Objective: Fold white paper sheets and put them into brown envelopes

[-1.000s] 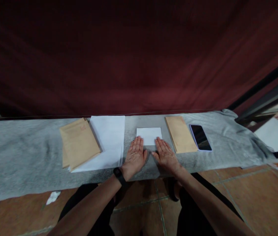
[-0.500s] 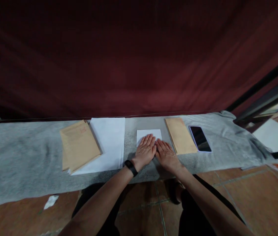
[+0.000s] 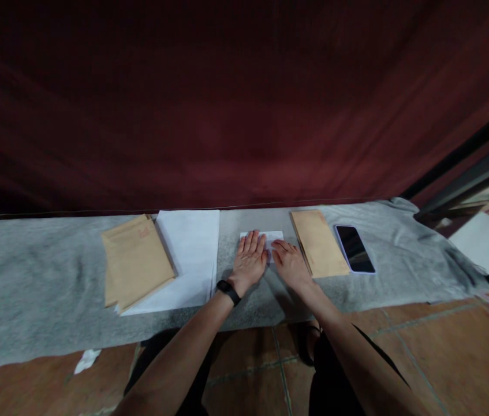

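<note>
A small folded sheet of white paper (image 3: 275, 236) lies on the grey cloth in front of me. My left hand (image 3: 249, 263), with a black band at its wrist, presses flat on the paper's left part, fingers stretched forward. At the paper's right side rests my right hand (image 3: 290, 263), its fingers loosely bent and the fingertips touching the paper. Both hands cover much of the sheet. Just right of my right hand is a stack of brown envelopes (image 3: 320, 242). Larger white sheets (image 3: 194, 254) lie to the left of my left hand.
More brown envelopes (image 3: 138, 263) partly cover the large white sheets. A phone (image 3: 355, 248) in a light purple case lies at the right. The grey cloth (image 3: 36, 277) covers the long surface, with a dark red curtain (image 3: 244, 115) behind. White scrap (image 3: 87, 361) lies on the tiled floor.
My hands have moved apart a little. My left hand has shifted slightly left, and my right hand's fingers have bent more at the paper's right side.
</note>
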The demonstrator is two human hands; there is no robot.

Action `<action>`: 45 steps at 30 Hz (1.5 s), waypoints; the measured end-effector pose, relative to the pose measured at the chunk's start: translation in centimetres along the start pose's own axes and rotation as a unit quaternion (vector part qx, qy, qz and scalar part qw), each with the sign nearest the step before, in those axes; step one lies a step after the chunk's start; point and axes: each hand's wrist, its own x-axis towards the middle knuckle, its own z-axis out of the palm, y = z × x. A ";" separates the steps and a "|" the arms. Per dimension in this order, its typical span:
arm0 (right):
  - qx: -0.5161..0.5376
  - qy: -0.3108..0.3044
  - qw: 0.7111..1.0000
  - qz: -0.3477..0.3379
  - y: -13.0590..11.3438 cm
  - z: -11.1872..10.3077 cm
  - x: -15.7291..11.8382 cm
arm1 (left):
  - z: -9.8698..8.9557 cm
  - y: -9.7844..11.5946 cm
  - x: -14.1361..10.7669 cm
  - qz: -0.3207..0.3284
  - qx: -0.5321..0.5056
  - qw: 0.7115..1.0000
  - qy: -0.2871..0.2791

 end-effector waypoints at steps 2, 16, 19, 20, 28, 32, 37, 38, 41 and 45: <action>0.005 -0.004 1.000 -0.018 0.3 0.8 0.5 | 0.0 0.0 0.0 0.004 0.001 1.000 0.001; -0.083 0.063 0.994 0.017 1.1 4.2 1.3 | 0.0 -1.4 0.3 -0.055 0.032 0.998 -0.019; -0.083 0.067 0.994 0.031 1.0 4.2 1.5 | 0.1 -1.6 0.3 -0.066 0.033 0.997 -0.011; -0.083 0.066 0.994 0.037 1.0 4.2 1.6 | 0.1 -1.6 0.2 -0.067 0.033 0.997 -0.010; -0.042 0.021 0.999 -0.027 -1.3 3.1 0.7 | -0.2 -1.7 0.3 -0.066 0.037 0.997 -0.035; -0.046 0.009 0.998 -0.052 -1.6 3.5 -0.6 | -0.4 -1.9 0.4 -0.063 0.026 0.997 -0.039; -0.085 0.034 0.996 -0.012 -0.3 3.7 -0.8 | -0.8 -2.3 0.6 -0.066 0.011 0.997 -0.029; -0.090 0.039 0.995 -0.005 -0.1 3.7 -0.7 | -0.8 -2.4 0.6 -0.067 0.010 0.997 -0.027; -0.098 0.053 0.994 0.004 0.3 3.7 -0.5 | -1.0 -2.4 0.7 -0.073 0.008 0.997 -0.020; -0.101 0.059 0.993 0.006 0.4 3.8 -0.5 | -1.3 -1.7 0.3 -0.081 0.009 0.997 0.016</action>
